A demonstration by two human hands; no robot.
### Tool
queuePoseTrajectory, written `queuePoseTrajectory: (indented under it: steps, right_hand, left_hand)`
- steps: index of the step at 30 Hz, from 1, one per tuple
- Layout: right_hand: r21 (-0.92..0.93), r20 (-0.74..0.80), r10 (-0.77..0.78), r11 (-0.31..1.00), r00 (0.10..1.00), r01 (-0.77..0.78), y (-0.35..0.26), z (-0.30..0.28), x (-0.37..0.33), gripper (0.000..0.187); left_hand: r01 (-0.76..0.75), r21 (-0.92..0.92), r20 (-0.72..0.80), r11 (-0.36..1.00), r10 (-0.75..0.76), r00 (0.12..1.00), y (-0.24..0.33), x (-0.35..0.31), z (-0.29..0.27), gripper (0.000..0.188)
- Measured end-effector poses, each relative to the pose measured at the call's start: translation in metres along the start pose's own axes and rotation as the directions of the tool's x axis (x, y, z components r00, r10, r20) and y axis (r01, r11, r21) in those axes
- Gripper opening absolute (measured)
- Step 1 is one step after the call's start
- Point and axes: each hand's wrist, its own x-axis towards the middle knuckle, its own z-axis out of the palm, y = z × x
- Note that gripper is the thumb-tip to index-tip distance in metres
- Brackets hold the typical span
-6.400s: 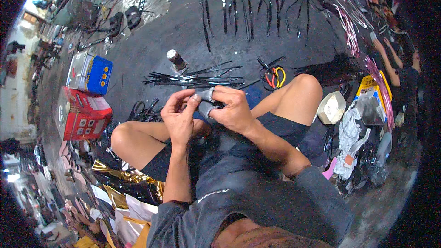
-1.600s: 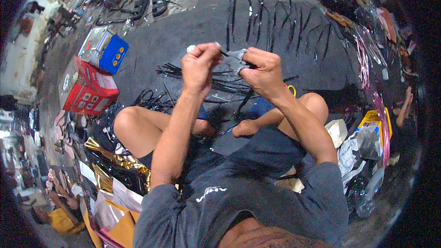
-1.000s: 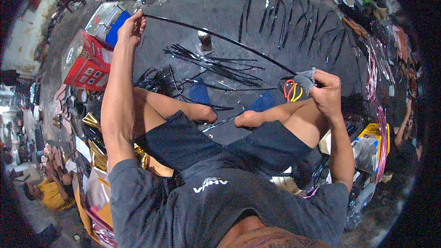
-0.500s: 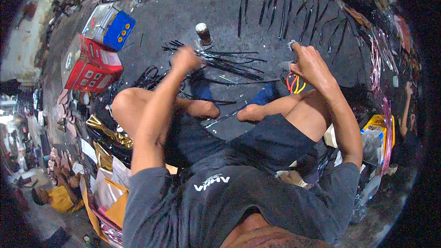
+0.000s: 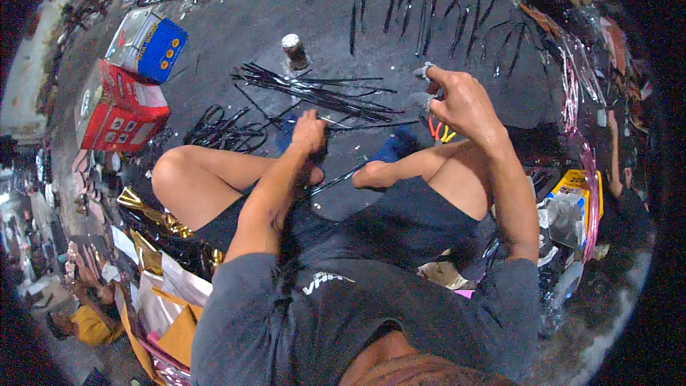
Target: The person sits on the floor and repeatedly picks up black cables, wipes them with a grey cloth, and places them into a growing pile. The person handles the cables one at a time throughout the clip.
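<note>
My left hand [image 5: 309, 131] is low over the floor in front of my crossed legs, fingers drawn together at the left end of a thin black strip [image 5: 375, 126]. What those fingers hold, if anything, is hidden. A loose bundle of black strips [image 5: 321, 91] lies just beyond. My right hand [image 5: 463, 102] hovers farther right, its thumb and forefinger apart with nothing visible between them; greyish coverings wrap the fingertips. Under it sits a tool with red and yellow handles [image 5: 443, 129], partly hidden. Behind the bundle stands a short whitish-topped cylinder [image 5: 291, 46].
Many black strips [image 5: 429, 11] are laid out in a row at the far right. A tangled black coil [image 5: 225, 129] lies left of the bundle. A red box [image 5: 125, 111] and a blue-and-silver box [image 5: 153, 46] stand at left. Pink shiny strands [image 5: 589, 200] hang at right.
My left hand has come down and toward me, off the bundle to the strip's end. The right hand keeps its pose. The whole view has shifted slightly.
</note>
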Motion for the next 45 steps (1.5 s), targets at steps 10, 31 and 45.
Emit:
queuePoseTrajectory:
  steps: [10, 31, 45]
  right_hand:
    - [0.004, -0.004, 0.008, 1.000, 1.000, -0.008, 0.004, 0.006, -0.007, 0.037]
    - [0.835, 0.098, -0.019, 0.545, 0.995, -0.072, 0.006, -0.019, 0.001, 0.018]
    - [-0.042, -0.066, -0.446, 0.895, 0.893, 0.444, -0.038, 0.005, 0.009, 0.042]
  left_hand:
    - [-0.049, -0.198, 0.225, 0.979, 0.094, 0.970, -0.017, 0.024, 0.030, 0.023]
    - [-0.001, -0.910, -0.050, 0.414, -0.108, 0.993, -0.014, 0.042, -0.324, 0.027]
    - [0.180, -0.977, 0.210, 0.112, 0.379, 0.901, 0.098, 0.040, -0.207, 0.036]
